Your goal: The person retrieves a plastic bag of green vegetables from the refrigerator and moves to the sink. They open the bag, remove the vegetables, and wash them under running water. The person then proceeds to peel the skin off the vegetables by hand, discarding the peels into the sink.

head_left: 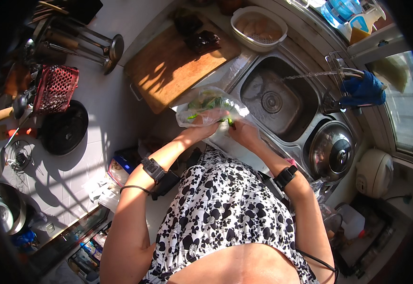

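A clear plastic bag [211,97] holding green chili peppers [206,103] is in front of me, between the wooden cutting board and the sink. My left hand [206,127] is partly inside or behind the bag film and grips it, with a green pepper showing beside the fingers. Close to its right, my right hand [243,133] pinches a green pepper [230,122] at the bag's lower edge. The bag's film blurs some of the fingers.
Water runs from a faucet [352,73] into the steel sink [272,103]. Dark food lies on the cutting board [171,71]. A white basin [258,44] stands behind. At the right are a lidded pan [330,151] and a rice cooker [374,172]; utensils hang at the left.
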Motion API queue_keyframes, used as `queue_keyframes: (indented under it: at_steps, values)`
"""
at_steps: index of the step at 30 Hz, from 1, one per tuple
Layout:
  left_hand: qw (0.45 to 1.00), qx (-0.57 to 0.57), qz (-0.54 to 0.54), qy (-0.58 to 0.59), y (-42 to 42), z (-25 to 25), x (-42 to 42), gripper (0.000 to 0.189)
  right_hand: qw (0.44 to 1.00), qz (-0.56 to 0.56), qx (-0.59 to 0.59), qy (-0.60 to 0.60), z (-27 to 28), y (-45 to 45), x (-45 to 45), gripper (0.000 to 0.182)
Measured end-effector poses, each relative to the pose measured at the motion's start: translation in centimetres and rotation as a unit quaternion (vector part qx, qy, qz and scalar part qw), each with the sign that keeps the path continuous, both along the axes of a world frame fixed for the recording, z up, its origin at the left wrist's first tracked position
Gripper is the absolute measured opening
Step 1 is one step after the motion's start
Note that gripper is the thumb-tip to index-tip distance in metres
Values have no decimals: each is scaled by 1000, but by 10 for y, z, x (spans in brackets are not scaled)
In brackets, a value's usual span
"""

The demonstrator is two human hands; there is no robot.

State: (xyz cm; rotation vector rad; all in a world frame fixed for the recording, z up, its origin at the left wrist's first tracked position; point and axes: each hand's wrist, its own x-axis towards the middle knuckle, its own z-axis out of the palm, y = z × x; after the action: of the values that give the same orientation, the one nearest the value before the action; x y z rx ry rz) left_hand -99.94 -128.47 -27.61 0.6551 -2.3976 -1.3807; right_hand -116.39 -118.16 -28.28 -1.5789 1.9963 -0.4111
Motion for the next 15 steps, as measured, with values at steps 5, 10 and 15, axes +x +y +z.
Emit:
queue_keyframes:
  at_steps: [5,10,15]
  values:
    - [992,-121,-25,7,3,3,-13,35,983,15,-16,-184,11,-1,-22,20]
    - [988,-81,-90,-91,-4,47,-21,27,909,-44,137,-392,51,-6,-29,17]
    - [978,-26,-109,-178,-6,43,-17,24,965,36,-4,-259,44,-3,-32,18]
